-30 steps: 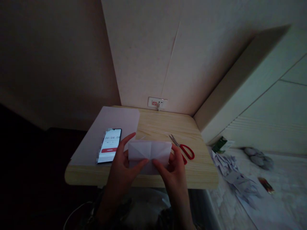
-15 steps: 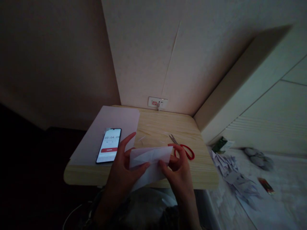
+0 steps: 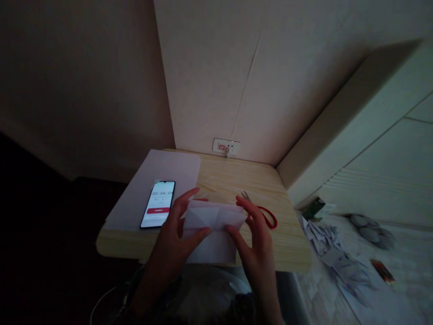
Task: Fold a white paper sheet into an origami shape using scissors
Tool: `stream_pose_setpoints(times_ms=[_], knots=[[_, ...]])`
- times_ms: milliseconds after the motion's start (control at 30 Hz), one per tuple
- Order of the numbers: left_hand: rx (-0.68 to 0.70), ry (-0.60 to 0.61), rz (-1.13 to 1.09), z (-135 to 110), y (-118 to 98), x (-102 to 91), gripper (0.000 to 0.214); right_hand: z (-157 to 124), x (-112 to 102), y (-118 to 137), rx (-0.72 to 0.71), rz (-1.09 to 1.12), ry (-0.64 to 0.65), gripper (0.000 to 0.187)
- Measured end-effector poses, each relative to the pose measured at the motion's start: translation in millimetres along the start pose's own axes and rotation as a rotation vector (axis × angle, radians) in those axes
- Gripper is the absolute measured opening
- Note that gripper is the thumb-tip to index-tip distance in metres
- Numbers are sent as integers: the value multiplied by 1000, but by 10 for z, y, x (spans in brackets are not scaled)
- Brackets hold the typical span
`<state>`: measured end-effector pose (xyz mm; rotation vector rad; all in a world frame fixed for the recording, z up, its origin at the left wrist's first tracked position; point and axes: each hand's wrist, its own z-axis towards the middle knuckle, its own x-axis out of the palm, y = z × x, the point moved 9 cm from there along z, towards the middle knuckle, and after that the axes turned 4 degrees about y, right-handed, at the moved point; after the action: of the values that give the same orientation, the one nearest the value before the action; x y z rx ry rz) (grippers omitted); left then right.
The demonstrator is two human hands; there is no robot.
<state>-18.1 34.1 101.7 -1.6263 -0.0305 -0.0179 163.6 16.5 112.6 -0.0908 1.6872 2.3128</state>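
Observation:
A creased white sheet of paper is held over the near edge of a small wooden table. My left hand pinches its left side, thumb on top and index finger stretched along the far edge. My right hand pinches its right side between thumb and fingers. The paper's upper part is folded into a band with diagonal creases, and its lower part hangs past the table edge.
A lit phone with a timer lies on a white sheet at the table's left. Red-handled scissors lie just behind my right hand. A wall socket sits at the back. Folded paper pieces are scattered on the surface to the right.
The paper was tilted and lifted half a second ago; now it is level again with its lower flap hanging down. The view shifted slightly right.

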Motion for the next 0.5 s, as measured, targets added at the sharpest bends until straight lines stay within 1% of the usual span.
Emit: stream_pose_setpoints(times_ms=[100, 167, 200, 300, 400, 500], knots=[[25, 45, 95, 12, 5, 4, 50, 0, -34, 96, -81, -87, -16, 22], [46, 82, 174, 30, 5, 3, 45, 1, -74, 128, -97, -126, -32, 6], [56, 105, 204, 39, 4, 7, 46, -1, -101, 132, -93, -132, -45, 3], [45, 182, 233, 63, 32, 40, 50, -17, -155, 108, -55, -74, -57, 5], [41, 257, 229, 70, 53, 89, 39, -52, -186, 61, -4, -3, -71, 4], [-4, 266, 245, 73, 112, 88, 27, -92, -283, -3, 60, 35, -197, 8]])
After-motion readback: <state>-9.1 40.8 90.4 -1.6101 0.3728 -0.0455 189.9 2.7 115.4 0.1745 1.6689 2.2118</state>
